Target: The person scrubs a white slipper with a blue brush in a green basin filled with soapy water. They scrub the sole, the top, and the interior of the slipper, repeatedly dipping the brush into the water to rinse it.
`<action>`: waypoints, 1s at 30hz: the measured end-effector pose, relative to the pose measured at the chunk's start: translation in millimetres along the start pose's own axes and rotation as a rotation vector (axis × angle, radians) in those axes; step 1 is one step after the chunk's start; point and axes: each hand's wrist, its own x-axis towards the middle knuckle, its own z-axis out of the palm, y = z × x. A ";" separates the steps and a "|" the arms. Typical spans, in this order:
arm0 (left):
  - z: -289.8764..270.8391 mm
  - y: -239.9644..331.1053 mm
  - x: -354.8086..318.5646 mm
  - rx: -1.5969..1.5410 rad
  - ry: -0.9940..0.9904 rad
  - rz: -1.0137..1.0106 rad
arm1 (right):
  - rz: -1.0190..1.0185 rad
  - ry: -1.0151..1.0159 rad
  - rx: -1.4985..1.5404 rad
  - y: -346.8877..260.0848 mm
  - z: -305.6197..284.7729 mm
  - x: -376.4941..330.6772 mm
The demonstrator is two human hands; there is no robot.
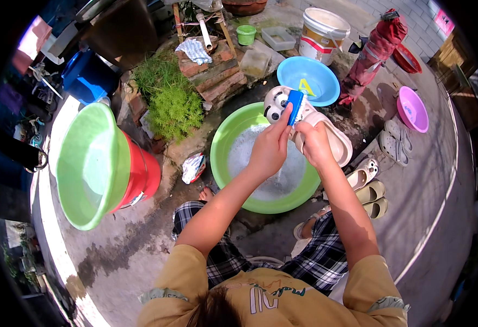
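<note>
In front of me, above the basin, is a pale pink clog point(334, 140) with a cartoon face with big black-and-white eyes on its toe. My right hand point(313, 144) is closed on the clog's side near the strap. A blue scrub brush point(295, 108) with white bristles is gripped in my left hand point(272, 143), the thumb along its back. The brush is at the clog's upper part, close to the eyes; my fingers hide some of the contact. Below both hands stands a green basin point(221, 158) holding sudsy water point(266, 182).
At left, a large green basin point(67, 180) leans in a red bucket point(143, 174). Beyond are a blue basin point(326, 98), a white paint bucket point(326, 30) and stacked bricks point(214, 76). Pale clogs point(375, 192), grey sandals point(394, 144) and a purple basin point(413, 109) lie right.
</note>
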 end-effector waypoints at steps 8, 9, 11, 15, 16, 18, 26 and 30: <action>-12.5 -13.6 9.9 -0.143 0.078 -0.169 | -0.076 0.013 0.115 -17.1 10.3 -4.6; -10.0 -11.9 6.1 -0.143 0.051 -0.203 | -0.109 0.052 0.048 -17.0 12.4 -2.6; -8.0 -5.4 1.5 -0.085 -0.039 -0.232 | -0.162 0.137 -0.090 -15.7 15.5 -3.1; -0.6 3.6 -5.5 -0.046 -0.109 -0.130 | -0.275 0.308 -0.180 -0.8 0.4 4.1; -0.2 4.0 -6.1 -0.011 -0.100 -0.110 | -0.273 0.325 -0.262 2.2 -2.8 5.1; -0.1 4.5 -5.9 0.060 -0.079 -0.070 | -0.269 0.359 -0.425 4.0 -9.0 5.8; -4.7 -5.3 9.8 0.287 -0.044 0.018 | -0.404 0.349 -1.064 8.1 -4.3 0.5; 1.4 2.6 -6.8 0.429 -0.174 -0.006 | -0.419 0.318 -1.109 6.0 -3.4 1.1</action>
